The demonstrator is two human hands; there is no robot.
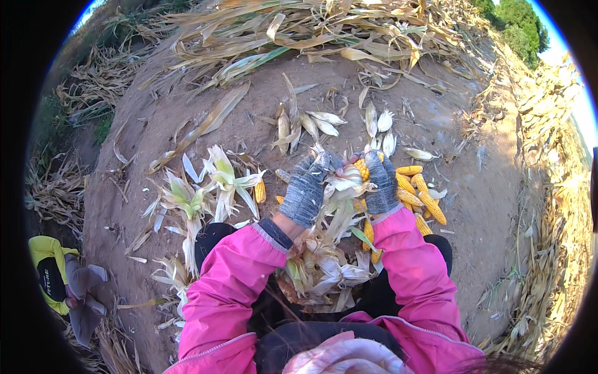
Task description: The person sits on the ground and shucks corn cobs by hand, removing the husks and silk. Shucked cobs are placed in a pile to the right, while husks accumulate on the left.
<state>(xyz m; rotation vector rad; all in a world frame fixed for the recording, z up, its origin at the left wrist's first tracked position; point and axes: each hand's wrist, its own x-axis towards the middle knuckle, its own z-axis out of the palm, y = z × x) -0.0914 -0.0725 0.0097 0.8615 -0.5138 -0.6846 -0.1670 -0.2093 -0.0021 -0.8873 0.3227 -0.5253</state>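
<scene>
My left hand point(304, 189), in a grey knit glove with bare fingertips, is closed on the pale husk point(345, 180) of a corn ear. Gloved the same way, my right hand point(380, 180) grips the ear's yellow cob point(363, 169), whose kernels show between the hands. Peeled husk leaves hang below it. Bare yellow corn cobs point(432, 205) lie in a heap just right of my right hand. Loose husks point(327, 271) are piled between my legs. One more cob point(260, 191) lies left of my left hand, beside opened green-white husks point(223, 173).
Several unhusked ears point(322, 122) lie on the bare soil ahead. Dry corn stalks point(327, 32) are heaped at the far side, and more stalks point(546, 224) line the right. A person in a yellow top point(58, 271) sits at the far left.
</scene>
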